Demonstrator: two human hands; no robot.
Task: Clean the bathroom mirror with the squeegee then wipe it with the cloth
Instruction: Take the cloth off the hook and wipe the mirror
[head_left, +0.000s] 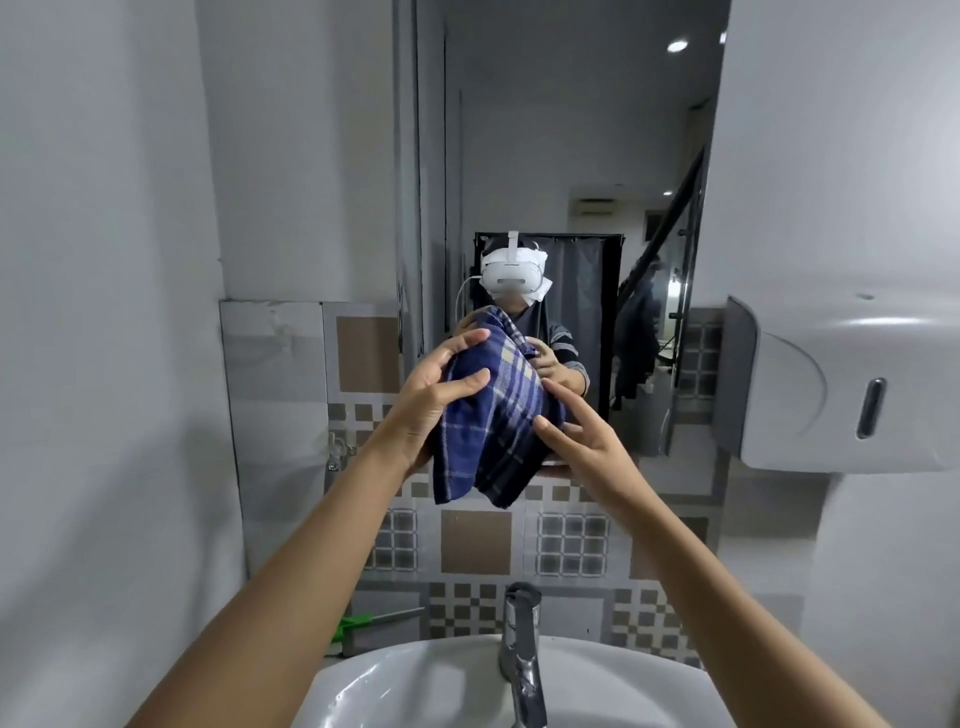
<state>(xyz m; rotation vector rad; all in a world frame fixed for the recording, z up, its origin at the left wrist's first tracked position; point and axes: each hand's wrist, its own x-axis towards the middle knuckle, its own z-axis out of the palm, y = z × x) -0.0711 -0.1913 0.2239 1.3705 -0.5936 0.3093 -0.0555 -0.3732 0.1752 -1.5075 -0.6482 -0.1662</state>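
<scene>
A blue plaid cloth (493, 415) hangs bunched in front of the lower part of the tall mirror (561, 156). My left hand (436, 395) grips its left side, with thumb and fingers pressed into the fabric. On the cloth's right edge my right hand (576, 431) rests with its fingers spread, touching it. The squeegee (363, 621), with a green head and a grey handle, lies on the ledge left of the tap, behind the basin. The mirror reflects a person wearing a white headset and holding the cloth.
A white basin (415, 686) with a chrome tap (522, 644) sits below my arms. A white paper dispenser (831, 384) juts from the right wall beside the mirror. Patterned tiles (475, 540) cover the wall under the mirror. A plain white wall (104, 312) stands at the left.
</scene>
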